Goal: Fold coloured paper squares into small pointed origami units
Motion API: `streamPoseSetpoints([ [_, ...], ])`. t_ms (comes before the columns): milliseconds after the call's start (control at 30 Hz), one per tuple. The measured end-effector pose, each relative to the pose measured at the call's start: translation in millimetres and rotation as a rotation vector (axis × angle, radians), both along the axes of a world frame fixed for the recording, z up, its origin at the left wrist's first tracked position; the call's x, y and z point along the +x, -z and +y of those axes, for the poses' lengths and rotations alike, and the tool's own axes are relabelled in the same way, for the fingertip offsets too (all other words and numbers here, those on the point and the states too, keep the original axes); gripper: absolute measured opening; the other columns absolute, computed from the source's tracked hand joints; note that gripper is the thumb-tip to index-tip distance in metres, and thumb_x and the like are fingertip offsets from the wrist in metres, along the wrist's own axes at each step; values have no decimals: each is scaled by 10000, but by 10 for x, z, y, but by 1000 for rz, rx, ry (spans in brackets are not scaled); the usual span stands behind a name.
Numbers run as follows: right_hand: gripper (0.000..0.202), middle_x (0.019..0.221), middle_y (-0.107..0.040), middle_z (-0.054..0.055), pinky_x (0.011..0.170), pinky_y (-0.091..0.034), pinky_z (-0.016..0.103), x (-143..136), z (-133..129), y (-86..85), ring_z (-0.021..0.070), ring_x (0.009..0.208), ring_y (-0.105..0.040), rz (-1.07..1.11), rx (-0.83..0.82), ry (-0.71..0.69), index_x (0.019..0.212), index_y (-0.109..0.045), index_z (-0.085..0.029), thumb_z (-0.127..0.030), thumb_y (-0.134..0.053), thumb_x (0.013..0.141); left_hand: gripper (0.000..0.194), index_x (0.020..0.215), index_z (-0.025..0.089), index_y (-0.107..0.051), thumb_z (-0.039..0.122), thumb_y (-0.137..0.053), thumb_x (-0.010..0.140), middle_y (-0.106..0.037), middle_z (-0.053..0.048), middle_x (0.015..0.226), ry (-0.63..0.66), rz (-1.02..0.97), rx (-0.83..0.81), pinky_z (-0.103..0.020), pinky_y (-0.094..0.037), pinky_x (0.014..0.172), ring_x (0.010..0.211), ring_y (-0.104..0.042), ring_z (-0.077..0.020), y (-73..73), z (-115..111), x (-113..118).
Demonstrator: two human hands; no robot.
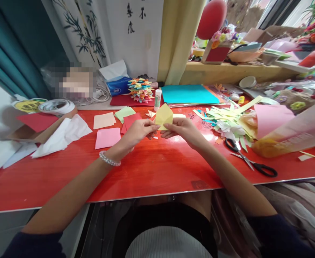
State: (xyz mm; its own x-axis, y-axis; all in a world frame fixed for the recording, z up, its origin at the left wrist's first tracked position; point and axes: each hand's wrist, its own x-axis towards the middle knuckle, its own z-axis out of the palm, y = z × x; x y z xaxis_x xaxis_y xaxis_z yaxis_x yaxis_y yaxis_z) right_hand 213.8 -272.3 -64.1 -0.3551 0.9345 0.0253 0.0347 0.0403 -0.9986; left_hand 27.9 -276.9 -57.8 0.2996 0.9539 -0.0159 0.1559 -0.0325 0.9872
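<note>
A yellow sheet of paper (164, 116), with its top corners folded in to a point, is held upright above the red table. My left hand (143, 129) pinches its lower left corner between thumb and fingers. At its lower right edge, my right hand (182, 130) grips it the same way. Just behind the paper stands a glue stick (157, 99). A small folded paper piece (150, 114) lies to its left. Square paper stacks sit left of my hands: pink (108, 138), red (130, 122), peach (104, 120) and green (125, 114).
Black-handled scissors (250, 157) lie on the red table (157, 168) at the right, beside a heap of paper strips (235, 118). Turquoise sheets (190, 94), a multicoloured folded-paper ball (140, 90) and a tissue pack (117, 85) line the back. A cardboard box (43, 133) stands left.
</note>
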Motion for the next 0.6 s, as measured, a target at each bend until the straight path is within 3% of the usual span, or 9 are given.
streamPoseSetpoints([
  [233, 347, 932, -713, 91, 735, -588, 324, -44, -40, -15, 161, 736, -685, 1, 75, 11, 951, -686, -115, -410, -691, 769, 240, 640, 142, -566, 319, -627, 790, -534, 16, 585, 18, 98, 63, -241, -416, 597, 562, -500, -83, -20, -52, 47],
  [367, 323, 816, -699, 71, 666, -586, 317, -54, -47, -9, 144, 636, -660, -29, 107, 53, 878, -678, -111, -414, -686, 767, 213, 673, 145, -567, 310, -610, 799, -545, 6, 631, 39, 140, 99, -244, -419, 596, 589, -511, -91, -23, -63, 46],
  [500, 328, 752, -684, 59, 619, -580, 305, -52, -40, 16, 146, 604, -657, -53, 112, 34, 860, -669, -107, -418, -695, 759, 191, 817, 148, -607, 337, -625, 793, -571, -2, 707, -33, 128, 170, -241, -416, 589, 619, -516, -96, 8, -47, 33],
  [600, 342, 774, -691, 64, 619, -581, 301, -59, -40, 37, 145, 604, -663, -40, 87, -10, 891, -668, -102, -411, -710, 750, 230, 748, 145, -600, 368, -624, 799, -562, -2, 653, -71, 123, 210, -250, -419, 608, 603, -511, -98, 31, -44, 28],
])
